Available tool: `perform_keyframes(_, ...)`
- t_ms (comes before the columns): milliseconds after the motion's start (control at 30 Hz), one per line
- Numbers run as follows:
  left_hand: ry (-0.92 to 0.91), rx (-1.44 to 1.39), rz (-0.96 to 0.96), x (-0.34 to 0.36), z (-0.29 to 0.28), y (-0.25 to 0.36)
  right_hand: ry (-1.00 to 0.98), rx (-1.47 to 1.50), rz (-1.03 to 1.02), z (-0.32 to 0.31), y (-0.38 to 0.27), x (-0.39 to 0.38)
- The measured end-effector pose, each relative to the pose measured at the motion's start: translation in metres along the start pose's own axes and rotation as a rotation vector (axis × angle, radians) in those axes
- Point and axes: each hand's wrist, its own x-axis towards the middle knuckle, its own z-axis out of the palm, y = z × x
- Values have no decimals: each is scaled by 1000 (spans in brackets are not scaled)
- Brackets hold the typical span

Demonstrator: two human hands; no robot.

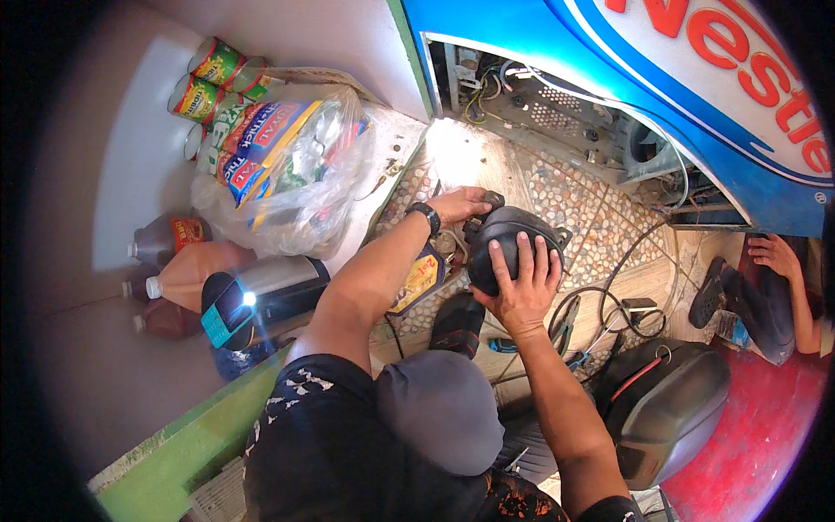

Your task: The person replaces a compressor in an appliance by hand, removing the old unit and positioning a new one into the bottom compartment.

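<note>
A black dome-shaped compressor (497, 261) stands on the pebbled floor in front of me. Spread over its top and near side are the fingers of my right hand (524, 291), thumb apart from the rest. My left hand (461, 207), with a black watch on its wrist, pinches a small black part (493, 199) beside the compressor's far left edge. Whether that part is joined to the compressor I cannot tell. Copper-coloured tubing shows partly behind the compressor's left side. A yellow and blue container (419, 280) lies under my left forearm.
Ahead is a blue cooler (522, 35) with its base compartment exposed. Pliers (567, 322) and a looped black cable (622, 326) lie right. A lit phone (228, 311), bottles (204, 271) and a plastic bag (287, 174) are left. Another person's hand (774, 255) rests far right, beyond a black case (670, 400).
</note>
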Motion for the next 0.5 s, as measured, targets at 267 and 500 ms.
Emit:
perform_keyframes(267,-231,536,-49,28,-59,-8,-11,23,-22,-2,-16,8)
perform_keyframes(500,-47,-249,-213,24,0,2,-26,-20,27,-1,7,0)
